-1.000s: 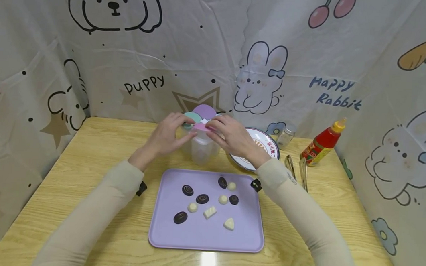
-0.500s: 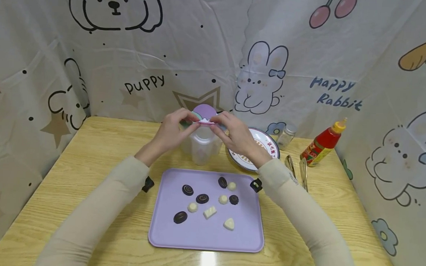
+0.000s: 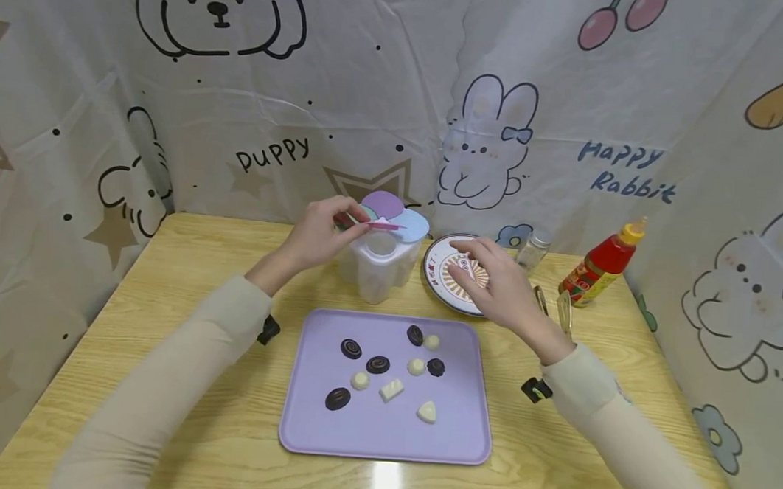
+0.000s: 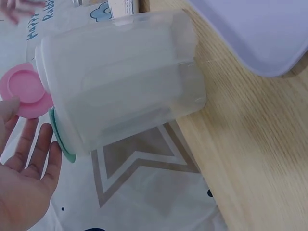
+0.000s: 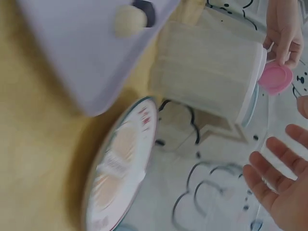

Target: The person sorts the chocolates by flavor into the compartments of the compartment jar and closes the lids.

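Farthest left, the left hand (image 3: 315, 234) is beside the clear canister (image 3: 374, 279), thumb and a finger pinching the edge of the pink lid (image 4: 25, 87) while its other fingers are loosely spread. That lid lies just right of the pinch, raised off the canister's front opening (image 3: 381, 245) and nearly edge-on in the head view; the relation that counts is how this flap sits over that opening. The canister stands upright on the surface (image 3: 243, 410), long axis vertical, between the hands and beyond the purple tray (image 3: 381, 442). The left hand is plainly the nearer, being in contact with the lid; the right hand (image 3: 501, 286), fingers parted and holding nothing, hangs to the canister's right, in front of the plate (image 3: 433, 272) as seen from the head, well apart from the lid.
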Demonstrator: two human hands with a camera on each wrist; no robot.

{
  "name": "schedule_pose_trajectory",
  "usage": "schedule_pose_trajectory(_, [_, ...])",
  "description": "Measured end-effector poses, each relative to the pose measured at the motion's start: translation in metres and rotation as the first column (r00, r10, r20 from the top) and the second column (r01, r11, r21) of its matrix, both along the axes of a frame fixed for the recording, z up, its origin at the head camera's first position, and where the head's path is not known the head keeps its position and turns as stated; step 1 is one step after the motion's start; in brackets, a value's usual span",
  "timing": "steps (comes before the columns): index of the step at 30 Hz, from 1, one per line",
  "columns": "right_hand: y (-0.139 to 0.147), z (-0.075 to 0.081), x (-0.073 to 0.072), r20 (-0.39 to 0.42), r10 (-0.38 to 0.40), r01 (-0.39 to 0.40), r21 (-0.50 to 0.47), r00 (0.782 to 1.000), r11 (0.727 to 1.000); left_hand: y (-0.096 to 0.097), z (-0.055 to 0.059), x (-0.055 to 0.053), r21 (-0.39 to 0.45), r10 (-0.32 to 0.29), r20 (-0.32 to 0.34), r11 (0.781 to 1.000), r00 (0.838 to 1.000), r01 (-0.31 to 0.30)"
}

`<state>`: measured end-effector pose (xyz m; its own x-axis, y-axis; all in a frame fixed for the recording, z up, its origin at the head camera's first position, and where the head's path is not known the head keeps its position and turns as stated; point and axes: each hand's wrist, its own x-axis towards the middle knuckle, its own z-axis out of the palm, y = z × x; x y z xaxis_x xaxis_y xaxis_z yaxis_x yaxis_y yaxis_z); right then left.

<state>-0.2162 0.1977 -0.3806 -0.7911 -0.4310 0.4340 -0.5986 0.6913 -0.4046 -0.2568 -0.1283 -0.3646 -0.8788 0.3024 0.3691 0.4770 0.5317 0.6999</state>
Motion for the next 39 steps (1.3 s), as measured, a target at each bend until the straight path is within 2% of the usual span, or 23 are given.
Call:
schedule_pose_trajectory(4, [0.032,-0.008,0.019,0.029,-0.113,0.112,0.047,0.993,0.993,0.001,0.004,0.0,-0.014,0.007,0.021,1.0,1.0,-0.007])
schedule_pose_trajectory(10, [0.074,-0.021,0.042,0.068,-0.257,0.251,0.085,0.964,0.964,0.002,0.005,-0.001,-0.018,0.01,0.033,1.0,0.999,-0.009])
schedule_pose_trajectory(16, [0.105,-0.032,0.059,0.103,-0.383,0.361,0.186,0.918,0.914,0.001,0.004,-0.001,-0.008,0.01,0.038,1.0,0.999,-0.01])
schedule_pose_trajectory(21, [0.128,-0.047,0.063,0.085,-0.451,0.414,0.275,0.889,0.868,0.0,0.004,-0.001,-0.005,0.011,0.038,1.0,0.999,-0.011])
schedule_pose_trajectory(24, [0.139,-0.057,0.062,0.089,-0.503,0.45,0.334,0.86,0.828,0.0,0.003,-0.001,-0.011,0.011,0.036,1.0,0.999,-0.01])
schedule_pose_trajectory(27, [0.146,-0.064,0.063,0.111,-0.54,0.468,0.376,0.834,0.8,0.0,0.003,-0.001,-0.013,0.009,0.039,1.0,0.999,-0.009])
schedule_pose_trajectory(35, [0.157,-0.076,0.065,0.194,-0.585,0.451,0.467,0.787,0.761,0.0,0.002,-0.002,-0.014,0.011,0.045,1.0,0.999,-0.01])
schedule_pose_trajectory(39, [0.162,-0.083,0.064,0.22,-0.59,0.428,0.503,0.777,0.751,-0.001,0.0,-0.002,-0.013,0.013,0.042,1.0,0.999,-0.012])
